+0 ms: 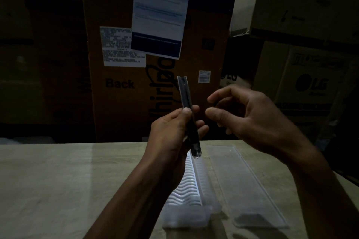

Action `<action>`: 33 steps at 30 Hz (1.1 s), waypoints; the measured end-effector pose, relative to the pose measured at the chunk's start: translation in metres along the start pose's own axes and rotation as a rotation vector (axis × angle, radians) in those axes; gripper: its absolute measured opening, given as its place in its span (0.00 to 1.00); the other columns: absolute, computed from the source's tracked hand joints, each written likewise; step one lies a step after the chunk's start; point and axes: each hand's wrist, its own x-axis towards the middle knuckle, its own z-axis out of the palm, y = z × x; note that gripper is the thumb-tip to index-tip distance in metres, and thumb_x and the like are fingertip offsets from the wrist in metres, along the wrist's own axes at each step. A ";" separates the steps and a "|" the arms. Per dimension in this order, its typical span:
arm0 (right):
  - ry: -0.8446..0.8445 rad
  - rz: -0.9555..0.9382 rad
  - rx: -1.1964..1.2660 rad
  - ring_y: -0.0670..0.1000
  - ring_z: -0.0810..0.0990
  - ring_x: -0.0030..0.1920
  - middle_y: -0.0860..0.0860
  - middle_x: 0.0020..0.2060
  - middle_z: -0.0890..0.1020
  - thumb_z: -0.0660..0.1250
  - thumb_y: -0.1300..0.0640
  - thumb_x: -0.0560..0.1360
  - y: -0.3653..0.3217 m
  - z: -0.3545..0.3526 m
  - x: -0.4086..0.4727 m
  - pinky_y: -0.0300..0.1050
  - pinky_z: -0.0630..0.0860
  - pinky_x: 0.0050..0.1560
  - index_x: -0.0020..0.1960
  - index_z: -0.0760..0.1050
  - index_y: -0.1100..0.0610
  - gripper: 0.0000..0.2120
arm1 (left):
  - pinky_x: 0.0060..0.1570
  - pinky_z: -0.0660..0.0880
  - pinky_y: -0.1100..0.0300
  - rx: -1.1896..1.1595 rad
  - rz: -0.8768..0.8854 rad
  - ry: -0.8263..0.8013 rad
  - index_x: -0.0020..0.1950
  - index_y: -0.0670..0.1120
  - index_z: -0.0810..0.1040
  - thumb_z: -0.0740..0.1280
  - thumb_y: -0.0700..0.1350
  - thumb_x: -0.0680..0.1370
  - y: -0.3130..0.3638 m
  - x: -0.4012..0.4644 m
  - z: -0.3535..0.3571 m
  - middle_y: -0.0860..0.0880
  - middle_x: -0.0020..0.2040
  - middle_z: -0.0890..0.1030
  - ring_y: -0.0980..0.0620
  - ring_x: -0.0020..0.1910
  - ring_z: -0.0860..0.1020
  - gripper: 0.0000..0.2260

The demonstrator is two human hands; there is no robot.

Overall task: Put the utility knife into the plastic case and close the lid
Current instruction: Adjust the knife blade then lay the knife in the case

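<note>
Fingers (184, 114) of our left hand (171, 132) are clamped around the middle of the utility knife (189, 116), which stands nearly upright in the air above the plastic case (189, 190). Our right hand (244, 118) hovers just beside the knife, fingers curled loosely and grasping nothing. The case lies open on the table (58, 180) directly below the knife, its ribbed tray running away from us; the clear lid (242, 184) lies flat just right of the tray, and whether a hinge joins them we cannot tell. We judge the insertion not yet begun. To do it well, we should tilt the knife level, align it lengthwise with the tray and seat it fully before swinging the lid over. Cardboard boxes (155, 83) stand behind the case, clear of the work. Dim light and our left forearm covering part of the tray are the main hindrances.
</note>
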 end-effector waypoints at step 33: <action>-0.214 0.407 -0.198 0.46 0.85 0.35 0.50 0.37 0.85 0.74 0.52 0.73 0.017 0.110 0.005 0.43 0.84 0.40 0.45 0.82 0.55 0.07 | 0.77 0.57 0.49 1.204 0.664 0.188 0.79 0.46 0.55 0.58 0.62 0.76 0.014 0.020 -0.037 0.46 0.80 0.59 0.50 0.80 0.52 0.36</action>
